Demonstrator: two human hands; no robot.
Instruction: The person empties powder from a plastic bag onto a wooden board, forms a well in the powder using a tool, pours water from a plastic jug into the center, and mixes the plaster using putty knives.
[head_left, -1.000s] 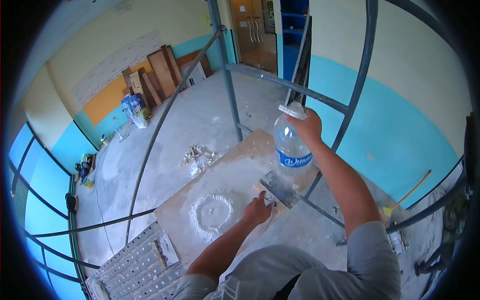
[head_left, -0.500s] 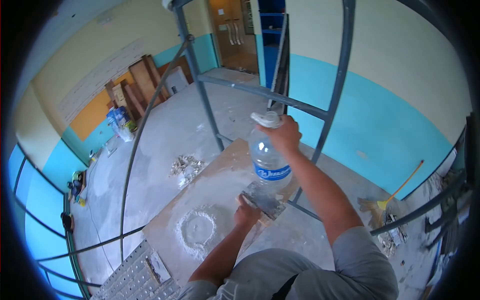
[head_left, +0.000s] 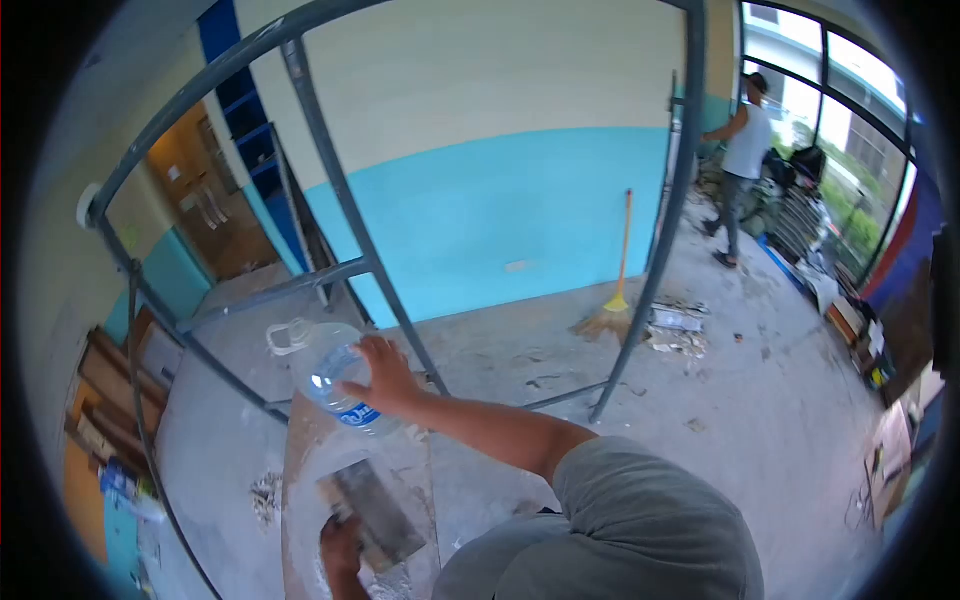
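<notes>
A clear plastic water bottle [head_left: 325, 365] with a blue label and a white handle stands on the far end of the board [head_left: 305, 440]. My right hand [head_left: 385, 378] is at the bottle's right side, fingers spread and off the handle. Lower down, my left hand [head_left: 342, 545] is wrapped round the grip of a flat rectangular trowel [head_left: 375, 512], whose broad grey blade faces up. White powder shows on the board beside and below the trowel.
Grey scaffold bars [head_left: 345, 200] frame the board. Beyond them are a cream and turquoise wall [head_left: 510, 220], a yellow broom [head_left: 622, 260] by a rubble pile [head_left: 678, 325], and leaning wood boards [head_left: 120, 390]. Another person [head_left: 742, 160] walks near the windows at right.
The view has swung to the right, bringing the other person and windows in. My right hand has let go of the bottle's neck and opened beside it. My left hand still holds the trowel.
</notes>
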